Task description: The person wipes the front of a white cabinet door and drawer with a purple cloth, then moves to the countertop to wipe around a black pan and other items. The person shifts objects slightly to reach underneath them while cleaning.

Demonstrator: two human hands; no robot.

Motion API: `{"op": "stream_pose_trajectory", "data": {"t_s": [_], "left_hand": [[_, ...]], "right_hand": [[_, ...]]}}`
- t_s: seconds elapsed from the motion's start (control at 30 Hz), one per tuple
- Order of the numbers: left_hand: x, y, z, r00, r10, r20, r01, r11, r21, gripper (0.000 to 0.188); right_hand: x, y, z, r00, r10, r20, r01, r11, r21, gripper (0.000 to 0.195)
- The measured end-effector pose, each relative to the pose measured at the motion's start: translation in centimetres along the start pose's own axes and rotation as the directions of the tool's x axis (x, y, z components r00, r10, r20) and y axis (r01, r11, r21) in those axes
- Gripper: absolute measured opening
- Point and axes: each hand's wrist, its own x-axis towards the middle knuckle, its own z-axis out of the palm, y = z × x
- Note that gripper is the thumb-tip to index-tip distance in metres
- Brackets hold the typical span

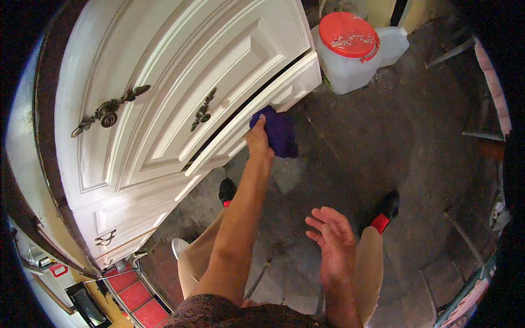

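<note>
My left hand (259, 139) grips a bunched dark purple cloth (282, 133) at the lower edge of a white cabinet. The cloth meets the lowest panelled front (229, 143), and part of it hangs down over the floor. A dark gap runs along the top of that front. Above it is a white raised-panel front (217, 102) with an ornate dark metal handle (203, 110). A larger handle (108, 112) of the same style sits higher up. My right hand (334, 233) is held in the air near my right knee, empty, with its fingers loosely bent and apart.
A translucent plastic bucket (348, 76) with a red lid (348, 35) stands beyond the cabinet, beside a plastic jug (393, 45). Chair-like metal legs (451, 53) rise at the right. Red tiles (133, 297) lie lower left. The floor (361, 135) is dark and stained.
</note>
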Motion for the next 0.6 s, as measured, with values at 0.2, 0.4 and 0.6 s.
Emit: {"op": "stream_pose_trajectory", "data": {"t_s": [0.2, 0.4, 0.6], "left_hand": [[5.0, -1.2, 1.6, 0.997, 0.022, -0.076, -0.033, 0.989, -0.145, 0.042], [4.7, -3.2, 7.3, 0.997, -0.057, 0.044, 0.061, 0.993, -0.097, 0.042], [9.0, -6.1, 10.0, 0.975, -0.151, 0.163, 0.133, 0.984, 0.119, 0.058]], "right_hand": [[-0.4, -0.5, -0.7, 1.0, 0.012, -0.001, -0.012, 1.0, -0.009, 0.032], [-0.4, -0.5, -1.7, 0.999, 0.037, -0.019, -0.037, 0.999, 0.008, 0.033], [-0.1, -0.2, -1.0, 0.999, 0.036, -0.016, -0.035, 0.999, 0.018, 0.034]]}}
